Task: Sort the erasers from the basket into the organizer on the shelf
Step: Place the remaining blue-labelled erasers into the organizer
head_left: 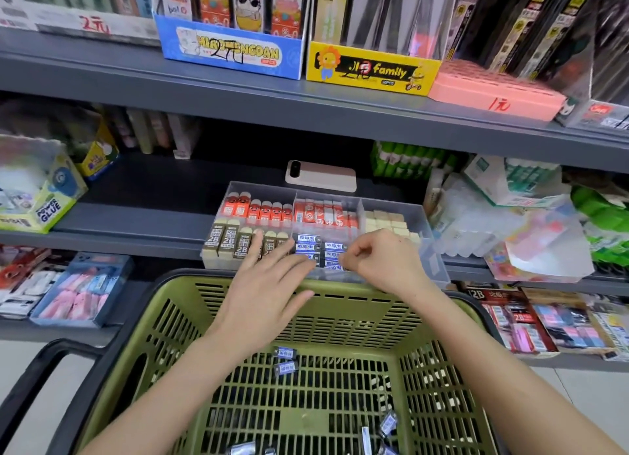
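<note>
Filing step, right in the centre of the frame: both hands are up at the clear organizer point(433, 262) on the shelf point(136, 225), working its front middle compartment, where the blue-label erasers point(308, 241) are stacked.

My left hand point(269, 286) is spread flat, fingers point(257, 250) straight and gripping nothing. The tips lie across the 2B erasers point(228, 241) in the front left compartment and reach the edge of the blue stack. I read that as steadying the rows.

My right hand point(383, 262) is curled tight. Thumb and forefinger point(348, 255) are nipped together right at the blue stack, with the other fingers tucked under. Is there an eraser in that pinch, or am I only nudging one square? I can't tell; the tips hide it.

Lower in the frame, the green basket point(204, 286) has a few loose erasers point(285, 352) on its floor, two near my left wrist and more at the bottom right. So the job looks well along but not done.

Next move, as I judge it: seat this piece level, then drop a hand into the basket for another blue one, lifting it through without knocking the tidy rows.
</note>
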`<action>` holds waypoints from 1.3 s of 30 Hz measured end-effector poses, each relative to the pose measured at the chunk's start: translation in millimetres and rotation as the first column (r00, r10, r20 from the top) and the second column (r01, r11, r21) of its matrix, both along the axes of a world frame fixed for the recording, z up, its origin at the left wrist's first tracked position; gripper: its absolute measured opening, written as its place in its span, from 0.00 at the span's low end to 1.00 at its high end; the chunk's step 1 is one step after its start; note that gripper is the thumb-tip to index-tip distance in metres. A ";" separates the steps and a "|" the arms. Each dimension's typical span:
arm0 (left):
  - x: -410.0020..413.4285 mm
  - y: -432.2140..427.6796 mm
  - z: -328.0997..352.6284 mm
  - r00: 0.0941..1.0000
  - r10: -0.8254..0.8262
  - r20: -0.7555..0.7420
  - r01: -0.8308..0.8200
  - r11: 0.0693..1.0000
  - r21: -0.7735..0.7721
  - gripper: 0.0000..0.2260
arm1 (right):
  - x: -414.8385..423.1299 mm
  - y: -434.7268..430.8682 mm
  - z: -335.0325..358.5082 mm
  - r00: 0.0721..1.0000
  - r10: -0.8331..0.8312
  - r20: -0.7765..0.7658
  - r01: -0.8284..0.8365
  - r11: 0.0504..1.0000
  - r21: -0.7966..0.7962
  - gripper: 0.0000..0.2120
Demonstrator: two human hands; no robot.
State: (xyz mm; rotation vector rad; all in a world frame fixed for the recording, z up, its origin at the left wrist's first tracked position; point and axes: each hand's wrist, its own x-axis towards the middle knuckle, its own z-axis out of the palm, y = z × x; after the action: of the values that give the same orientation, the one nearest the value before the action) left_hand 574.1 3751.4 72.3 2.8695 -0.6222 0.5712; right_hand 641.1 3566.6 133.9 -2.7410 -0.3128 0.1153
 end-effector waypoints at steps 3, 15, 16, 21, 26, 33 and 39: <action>1.3 0.8 -3.3 1.000 -0.008 0.024 0.009 1.000 -0.017 0.20 | 0.6 -3.3 -7.5 0.994 0.080 0.078 -0.074 0.995 -0.071 0.18; -40.4 0.8 -24.2 0.994 -0.059 0.092 0.093 0.901 -0.424 0.10 | -74.7 -46.5 -24.4 0.963 0.057 0.264 -0.202 0.802 0.562 0.14; -45.8 -1.5 -35.0 0.995 -0.101 0.008 0.095 0.905 -0.415 0.10 | -86.6 -50.7 -35.2 0.993 0.057 0.100 -0.108 0.769 0.631 0.12; -47.0 -11.4 -107.6 0.820 -0.100 -0.564 0.077 0.995 -0.064 0.23 | -115.3 -70.6 -124.0 0.800 -0.081 -0.595 0.053 0.997 -0.064 0.20; -37.1 -10.0 -152.4 0.808 0.077 -0.584 0.055 0.977 0.205 0.31 | -134.3 -82.3 -179.9 0.768 -0.237 -0.595 0.013 0.935 -0.355 0.37; -35.4 -22.8 -165.9 0.875 0.174 -0.452 0.014 0.924 0.382 0.30 | -142.9 -80.1 -205.4 0.842 -0.147 -0.520 0.044 0.978 -0.205 0.30; -37.1 -23.2 -168.1 0.715 0.056 -0.697 -0.157 0.984 -0.083 0.24 | -139.3 -72.0 -204.2 0.870 -0.082 -0.487 0.041 0.995 -0.093 0.17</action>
State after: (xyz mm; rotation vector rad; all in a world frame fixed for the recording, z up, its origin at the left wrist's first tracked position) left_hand 537.0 3728.1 -95.9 2.6863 -0.2664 -0.4536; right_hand 501.8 3494.6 -70.3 -2.6725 -0.0765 0.8083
